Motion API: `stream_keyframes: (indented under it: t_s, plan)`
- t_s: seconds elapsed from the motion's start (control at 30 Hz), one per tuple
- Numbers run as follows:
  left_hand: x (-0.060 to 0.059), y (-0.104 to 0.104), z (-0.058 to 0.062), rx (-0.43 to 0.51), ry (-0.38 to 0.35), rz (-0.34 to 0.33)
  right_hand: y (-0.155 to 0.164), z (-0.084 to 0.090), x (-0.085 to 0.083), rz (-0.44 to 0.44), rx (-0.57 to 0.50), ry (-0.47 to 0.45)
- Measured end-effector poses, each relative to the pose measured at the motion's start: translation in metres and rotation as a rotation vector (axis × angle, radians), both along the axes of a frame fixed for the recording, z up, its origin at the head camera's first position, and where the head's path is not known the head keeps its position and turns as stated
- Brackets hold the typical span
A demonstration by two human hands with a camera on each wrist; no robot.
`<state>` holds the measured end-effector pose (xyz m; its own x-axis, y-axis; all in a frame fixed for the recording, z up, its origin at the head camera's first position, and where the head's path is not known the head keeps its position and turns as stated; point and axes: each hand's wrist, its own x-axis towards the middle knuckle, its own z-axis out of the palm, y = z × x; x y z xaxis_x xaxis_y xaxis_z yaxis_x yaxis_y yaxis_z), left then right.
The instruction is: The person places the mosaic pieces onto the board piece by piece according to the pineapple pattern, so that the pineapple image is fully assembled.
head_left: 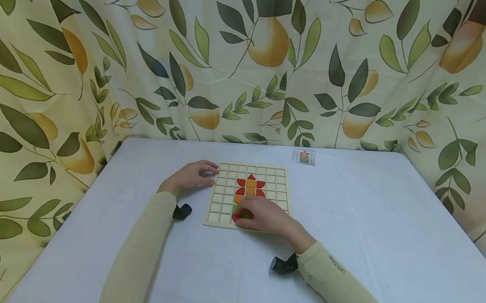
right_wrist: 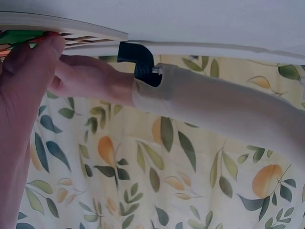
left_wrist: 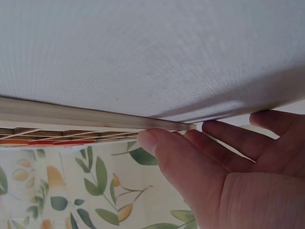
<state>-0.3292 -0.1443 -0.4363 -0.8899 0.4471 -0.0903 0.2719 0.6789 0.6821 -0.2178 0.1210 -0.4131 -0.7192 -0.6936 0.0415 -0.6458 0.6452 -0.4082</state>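
right hand (head_left: 263, 215): on the near middle of the grid board (head_left: 249, 195), fingers curled down over a red piece (head_left: 236, 217) and a green piece (head_left: 235, 208) at the near rows; looks like it is pinching or pressing one, cannot tell which
left hand (head_left: 194, 175): fingers relaxed and flat, resting against the board's far-left edge, steadying it; holds nothing
board: wooden tray of square cells, middle of the table (head_left: 390, 239), slightly left of centre
pattern: red and orange pieces (head_left: 251, 184) form a flower head in the middle cells; stem and base area under the right hand, mostly hidden
reference card (head_left: 304, 157): small picture, lies near the far edge, well apart from the board
progress: judging by this, flower head done, lower part in hand; most cells bare
loose pieces: none visible on the table
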Motion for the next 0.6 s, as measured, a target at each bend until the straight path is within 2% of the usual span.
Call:
stream_keyframes:
  t_s: [0.6]
  plan:
    - [-0.0001, 0.0006, 0.002, -0.004, 0.012, -0.009, -0.0017, -0.0035, 0.0001, -0.026, 0.003, 0.033]
